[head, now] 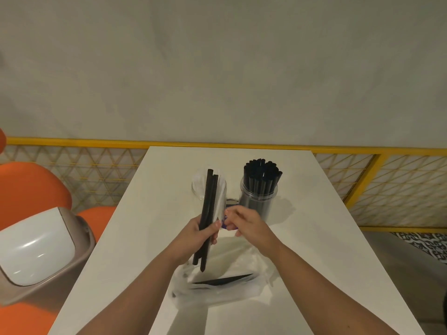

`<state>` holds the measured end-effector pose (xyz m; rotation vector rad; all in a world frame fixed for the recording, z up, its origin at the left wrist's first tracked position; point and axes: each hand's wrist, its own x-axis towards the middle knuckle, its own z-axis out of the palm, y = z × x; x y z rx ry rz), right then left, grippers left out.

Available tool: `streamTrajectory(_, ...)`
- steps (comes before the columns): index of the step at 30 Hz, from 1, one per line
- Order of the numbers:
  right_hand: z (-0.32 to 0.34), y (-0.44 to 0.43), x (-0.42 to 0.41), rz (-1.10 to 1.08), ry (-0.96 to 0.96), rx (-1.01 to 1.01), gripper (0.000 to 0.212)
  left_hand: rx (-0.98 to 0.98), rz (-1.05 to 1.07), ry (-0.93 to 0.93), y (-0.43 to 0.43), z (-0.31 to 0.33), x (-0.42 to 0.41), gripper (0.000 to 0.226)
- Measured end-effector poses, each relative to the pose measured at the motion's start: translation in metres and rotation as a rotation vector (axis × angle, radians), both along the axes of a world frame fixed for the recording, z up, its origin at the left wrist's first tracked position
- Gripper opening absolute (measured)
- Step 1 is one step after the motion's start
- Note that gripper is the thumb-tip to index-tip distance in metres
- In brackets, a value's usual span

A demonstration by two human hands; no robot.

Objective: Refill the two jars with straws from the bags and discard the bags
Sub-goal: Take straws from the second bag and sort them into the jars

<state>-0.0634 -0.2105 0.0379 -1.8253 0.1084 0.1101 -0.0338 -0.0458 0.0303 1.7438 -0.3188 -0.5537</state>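
Where the left hand (200, 235) grips: a few black straws (208, 209), fingers curled round their lower half, tips pointing to 12 o'clock.
Right hand (249, 226): just beside the left at 3 o'clock, fingertips pinching a small purple piece (225, 225).
Left jar (197, 187): clear, at 12 o'clock behind the held straws.
Right jar (258, 201): at 1 o'clock, full of upright straws.
Bag (217, 293): crumpled at 6 o'clock on the table (314, 238), dark straws inside.
Bin (36, 250): at 9 o'clock beside the table.

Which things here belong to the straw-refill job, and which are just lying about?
Job: straws gripped by left hand, purple piece pinched by right hand, emptier jar, full jar, plastic bag holding straws, swing-lid bin.
Lying about: orange chairs, yellow railing.
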Motion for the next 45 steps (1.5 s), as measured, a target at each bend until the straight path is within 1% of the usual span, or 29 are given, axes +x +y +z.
streamTrajectory(2,0.015,0.008,0.004,-0.020,-0.084,0.040,0.011,-0.070,-0.014,0.033,-0.004,0.008,-0.002,0.019)
streamTrajectory(4,0.027,0.015,0.009,-0.056,-0.135,0.009,0.005,-0.094,-0.023,0.053,-0.008,0.013,-0.004,0.018)
streamTrajectory(6,0.033,0.021,0.013,-0.083,-0.148,-0.066,0.020,-0.103,-0.028,0.072,-0.009,0.013,-0.005,0.017)
streamTrajectory(7,0.034,0.024,0.015,-0.094,-0.134,-0.088,0.025,-0.112,-0.024,0.088,-0.010,0.014,-0.006,0.018)
streamTrajectory(10,0.034,0.030,0.019,-0.092,-0.071,-0.087,0.021,-0.156,0.013,0.145,-0.008,0.015,-0.009,0.023)
streamTrajectory(12,0.034,0.034,0.019,-0.084,-0.027,-0.071,0.024,-0.199,0.049,0.179,-0.008,0.016,-0.010,0.024)
streamTrajectory(16,0.036,0.037,0.019,-0.138,0.042,-0.096,0.022,-0.180,0.084,0.145,-0.008,0.018,-0.011,0.022)
streamTrajectory(18,0.039,0.037,0.021,-0.188,0.090,0.036,0.017,-0.192,0.118,0.153,-0.010,0.017,-0.009,0.020)
streamTrajectory(20,0.043,0.038,0.020,-0.216,0.114,0.145,0.016,-0.201,0.143,0.167,-0.011,0.018,-0.008,0.022)
streamTrajectory(24,0.046,0.038,0.021,-0.297,0.106,0.214,0.022,-0.212,0.222,0.187,-0.012,0.019,-0.006,0.025)
streamTrajectory(27,0.052,0.034,0.024,-0.366,0.015,0.320,0.018,-0.215,0.362,0.226,-0.008,0.017,0.000,0.022)
streamTrajectory(29,0.060,0.028,0.028,-0.397,-0.080,0.341,0.015,-0.240,0.415,0.247,-0.004,0.017,0.004,0.018)
streamTrajectory(35,0.096,0.011,0.047,-0.426,-0.303,0.369,0.015,-0.327,0.409,0.224,0.005,0.027,0.014,0.015)
streamTrajectory(38,0.113,0.009,0.058,-0.450,-0.454,0.409,0.015,-0.343,0.416,0.205,0.006,0.030,0.018,0.014)
streamTrajectory(42,0.123,0.015,0.074,-0.493,-0.624,0.395,0.015,-0.360,0.400,0.201,0.007,0.033,0.019,0.013)
streamTrajectory(45,0.113,0.025,0.087,-0.473,-0.644,0.273,0.012,-0.353,0.380,0.200,0.008,0.034,0.019,0.013)
